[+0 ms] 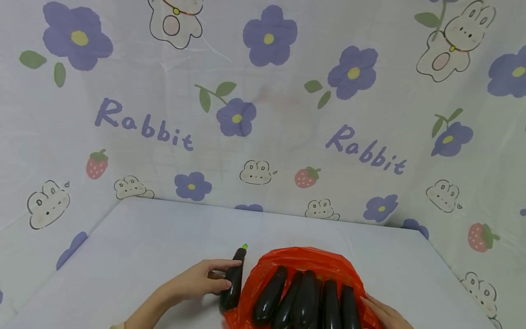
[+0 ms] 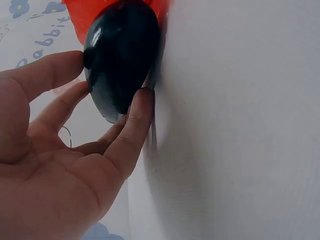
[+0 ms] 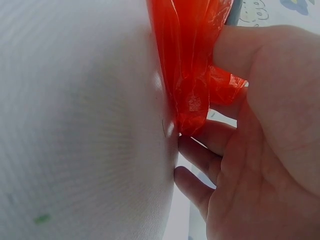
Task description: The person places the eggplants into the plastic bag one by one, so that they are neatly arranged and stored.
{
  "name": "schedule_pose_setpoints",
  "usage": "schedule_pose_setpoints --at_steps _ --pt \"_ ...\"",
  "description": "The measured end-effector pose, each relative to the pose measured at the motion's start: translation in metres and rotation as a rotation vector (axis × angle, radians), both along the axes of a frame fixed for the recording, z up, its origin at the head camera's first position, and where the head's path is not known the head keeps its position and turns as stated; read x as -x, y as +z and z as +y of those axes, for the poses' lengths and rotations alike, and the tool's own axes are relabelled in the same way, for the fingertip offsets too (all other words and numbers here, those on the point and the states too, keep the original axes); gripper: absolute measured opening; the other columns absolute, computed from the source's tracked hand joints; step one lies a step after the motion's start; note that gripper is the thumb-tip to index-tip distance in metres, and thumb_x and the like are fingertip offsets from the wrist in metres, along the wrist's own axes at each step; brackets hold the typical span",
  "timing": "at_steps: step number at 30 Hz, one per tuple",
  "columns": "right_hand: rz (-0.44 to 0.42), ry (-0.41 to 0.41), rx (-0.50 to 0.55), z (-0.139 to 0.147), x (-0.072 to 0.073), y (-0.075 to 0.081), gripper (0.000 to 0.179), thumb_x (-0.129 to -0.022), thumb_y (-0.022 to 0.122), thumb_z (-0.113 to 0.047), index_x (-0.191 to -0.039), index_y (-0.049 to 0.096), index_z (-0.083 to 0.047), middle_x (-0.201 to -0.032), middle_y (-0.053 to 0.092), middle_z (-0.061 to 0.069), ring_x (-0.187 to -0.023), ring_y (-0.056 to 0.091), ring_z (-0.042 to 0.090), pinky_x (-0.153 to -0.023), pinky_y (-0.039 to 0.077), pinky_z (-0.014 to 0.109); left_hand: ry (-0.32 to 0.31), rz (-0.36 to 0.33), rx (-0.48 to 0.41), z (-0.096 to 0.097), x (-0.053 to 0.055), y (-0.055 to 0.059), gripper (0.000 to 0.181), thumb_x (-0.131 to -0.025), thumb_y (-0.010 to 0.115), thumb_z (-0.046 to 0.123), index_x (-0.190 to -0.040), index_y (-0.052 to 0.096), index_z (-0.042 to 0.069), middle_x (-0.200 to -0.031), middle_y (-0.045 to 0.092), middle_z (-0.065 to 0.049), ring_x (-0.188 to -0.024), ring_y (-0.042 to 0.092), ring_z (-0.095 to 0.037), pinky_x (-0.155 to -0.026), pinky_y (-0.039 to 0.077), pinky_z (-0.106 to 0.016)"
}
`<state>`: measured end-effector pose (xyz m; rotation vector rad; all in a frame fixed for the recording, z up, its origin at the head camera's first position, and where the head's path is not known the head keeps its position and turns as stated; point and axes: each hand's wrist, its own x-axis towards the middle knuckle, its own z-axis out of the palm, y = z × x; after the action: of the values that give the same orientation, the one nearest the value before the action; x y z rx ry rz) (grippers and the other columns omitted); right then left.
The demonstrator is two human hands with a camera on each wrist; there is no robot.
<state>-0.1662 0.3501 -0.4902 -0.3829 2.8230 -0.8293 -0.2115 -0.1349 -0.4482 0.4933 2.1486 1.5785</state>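
Observation:
Beside the left rim of a red plastic bag [image 1: 306, 254], my left hand [image 1: 205, 278] grips a dark, glossy eggplant [image 1: 233, 283] with a bright green stem tip. In the left wrist view, the thumb lies on one side of this eggplant [image 2: 122, 55] and the fingers on the other. Several more eggplants [image 1: 304, 299] lie side by side in the bag, lower ends cut off by the frame. At the bag's right side, my right hand [image 1: 386, 314] holds its edge. The right wrist view shows the thumb and fingers about the crumpled red plastic [image 3: 192, 95].
A white tabletop [image 1: 172, 237] spreads around the bag. Behind it hangs a pale cloth [image 1: 283, 146] printed with purple flowers, rabbits and strawberries. In the right wrist view, a small green mark [image 3: 43, 219] shows on the white surface.

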Motion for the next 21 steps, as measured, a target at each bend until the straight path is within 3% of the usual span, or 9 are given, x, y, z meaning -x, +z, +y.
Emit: schedule_pose_setpoints --at_steps 8,16,21 --pt "-0.005 -0.015 -0.006 -0.0003 0.0011 0.0004 0.085 -0.083 0.072 -0.052 -0.146 0.044 -0.001 -0.147 0.043 0.02 -0.127 0.041 0.048 -0.091 0.042 0.066 0.023 -0.003 0.023 0.0008 0.0022 -0.0022 0.05 -0.093 0.067 0.015 -0.142 0.055 0.013 -0.133 0.053 -0.018 -0.114 0.058 -0.037 -0.086 0.054 -0.047" --pt "0.034 0.036 -0.028 0.0019 0.005 -0.0047 0.078 -0.087 0.072 -0.044 -0.141 0.047 0.006 -0.142 0.045 0.027 -0.123 0.044 0.051 -0.09 0.043 0.066 0.043 -0.022 0.016 0.0007 0.0008 -0.001 0.05 -0.091 0.069 0.013 -0.14 0.057 0.013 -0.132 0.053 -0.019 -0.111 0.059 -0.034 -0.086 0.054 -0.046" --pt "0.017 -0.052 -0.068 0.0017 0.0046 -0.0082 0.084 -0.08 0.074 -0.052 -0.142 0.05 -0.001 -0.143 0.048 0.019 -0.124 0.047 0.045 -0.091 0.045 0.063 0.034 -0.026 0.007 0.001 0.0003 0.0 0.048 -0.091 0.069 0.014 -0.138 0.059 0.015 -0.133 0.053 -0.018 -0.111 0.059 -0.033 -0.087 0.053 -0.047"
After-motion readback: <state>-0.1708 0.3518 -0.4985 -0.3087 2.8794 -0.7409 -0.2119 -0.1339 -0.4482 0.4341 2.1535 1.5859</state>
